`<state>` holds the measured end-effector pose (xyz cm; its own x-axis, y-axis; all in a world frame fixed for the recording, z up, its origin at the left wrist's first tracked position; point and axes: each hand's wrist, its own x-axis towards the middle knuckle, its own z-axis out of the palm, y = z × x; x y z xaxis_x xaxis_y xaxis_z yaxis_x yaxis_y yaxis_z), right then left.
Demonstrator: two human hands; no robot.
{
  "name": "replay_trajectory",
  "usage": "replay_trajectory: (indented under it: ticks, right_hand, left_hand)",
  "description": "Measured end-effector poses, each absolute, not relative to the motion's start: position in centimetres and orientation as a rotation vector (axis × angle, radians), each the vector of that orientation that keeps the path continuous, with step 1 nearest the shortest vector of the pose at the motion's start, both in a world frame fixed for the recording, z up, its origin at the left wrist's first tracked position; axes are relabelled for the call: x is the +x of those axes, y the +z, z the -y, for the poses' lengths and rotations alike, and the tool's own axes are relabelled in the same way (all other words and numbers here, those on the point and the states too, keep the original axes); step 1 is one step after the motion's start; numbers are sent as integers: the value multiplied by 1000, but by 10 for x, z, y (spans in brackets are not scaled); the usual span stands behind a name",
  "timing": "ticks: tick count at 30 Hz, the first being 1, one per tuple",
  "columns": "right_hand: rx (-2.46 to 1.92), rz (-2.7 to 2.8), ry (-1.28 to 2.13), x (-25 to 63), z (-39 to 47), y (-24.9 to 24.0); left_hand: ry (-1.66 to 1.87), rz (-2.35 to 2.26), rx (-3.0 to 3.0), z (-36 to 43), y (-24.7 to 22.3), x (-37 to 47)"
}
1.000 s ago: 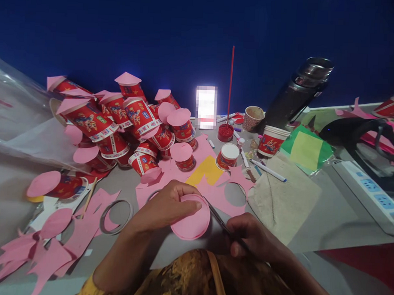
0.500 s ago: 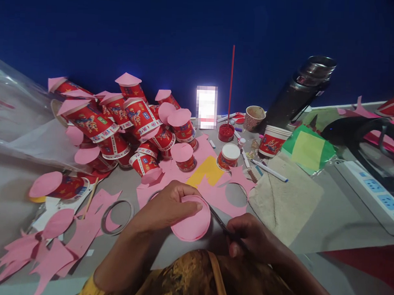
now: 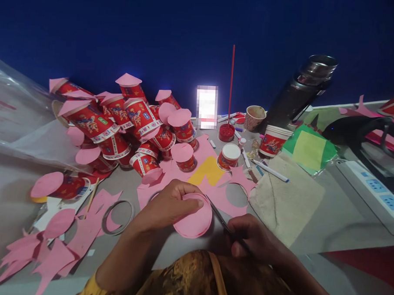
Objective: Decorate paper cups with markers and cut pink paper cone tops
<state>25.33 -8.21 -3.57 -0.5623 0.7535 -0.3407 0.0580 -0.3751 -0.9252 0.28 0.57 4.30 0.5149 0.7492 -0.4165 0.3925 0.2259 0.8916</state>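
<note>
Pink paper disc [image 3: 194, 219] lies low in the middle of the view, just above the person's lap, with the left hand [image 3: 168, 205] laid over its left half, thumb pressed flat on the paper and fingers curled round its upper edge. Scissors [image 3: 218, 216] meet the disc's right edge, their thin blades pointing up and left; the right hand [image 3: 251, 239] has its grip wrapped tight round the handles, which are buried under the fingers.

Grey tabletop [image 3: 327, 214] runs out to a deep blue wall [image 3: 189, 29] behind. Pink offcuts [image 3: 48, 254] litter the near left, and a pink sheet with a round hole [image 3: 236, 195] lies just beyond the disc. A heap of red paper cups [image 3: 126, 122], many capped with pink circles, is piled at the back left beside clear plastic sheeting [image 3: 18, 126]. A tape ring [image 3: 117, 211] lies flat left of the forearm. Further back stand a red stick [image 3: 231, 84] in a small pot, a stack of cups [image 3: 273, 142], a dark flask [image 3: 300, 93] and green and yellow paper [image 3: 309, 150]; a white power strip [image 3: 374, 192] lies at the right.

One bright patch by the wall is blurred out. Far right items run out of view, dim and hard to make out. How far the blades are parted I cannot tell.
</note>
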Motion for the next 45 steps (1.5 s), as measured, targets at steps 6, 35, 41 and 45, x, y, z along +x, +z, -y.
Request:
replay_trajectory:
  ticks: [6, 35, 41, 45]
  right_hand:
    - [-1180, 1434, 1940, 253, 83, -35]
    - [-2083, 2454, 680, 335, 56, -2]
    - [-2185, 2440, 431, 343, 68, -6]
    - [-2135, 2541, 348, 345, 69, 3]
  left_hand:
    - [351, -1096, 1350, -5, 42, 6]
    - [883, -1120, 456, 29, 8, 17]
    - [879, -1070, 487, 32, 2, 27]
    - [916, -1040, 503, 37, 3, 31]
